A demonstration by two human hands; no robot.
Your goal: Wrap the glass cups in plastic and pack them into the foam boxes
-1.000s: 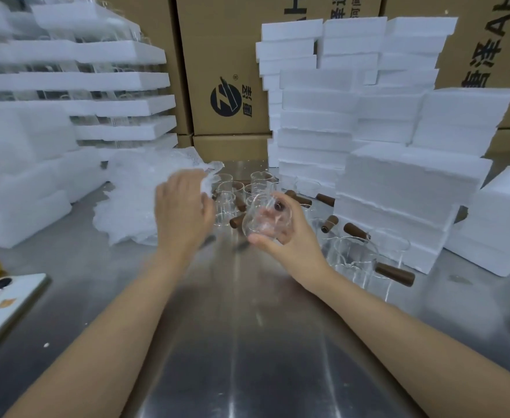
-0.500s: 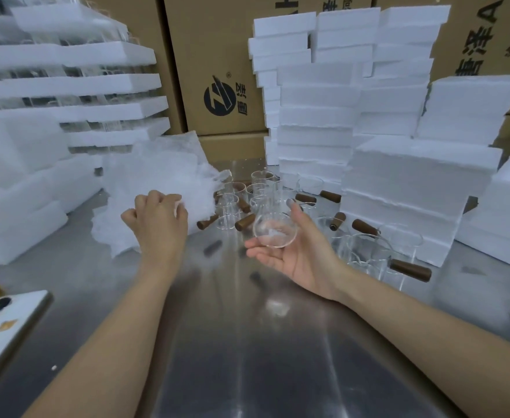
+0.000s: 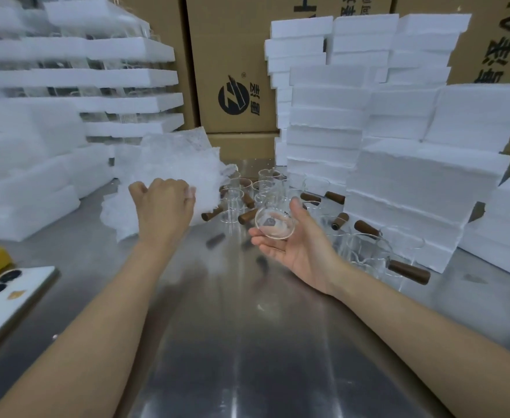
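Left hand (image 3: 164, 208) pinches the plastic pile (image 3: 169, 173) mid-frame; peel one sheet free while the right hand (image 3: 296, 245) cradles the cup (image 3: 275, 226) loosely.

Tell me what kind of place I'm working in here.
Likely a packing area in a warehouse or factory: stacked white foam boxes, printed cardboard cartons behind them, and loose glass cups on a steel table.
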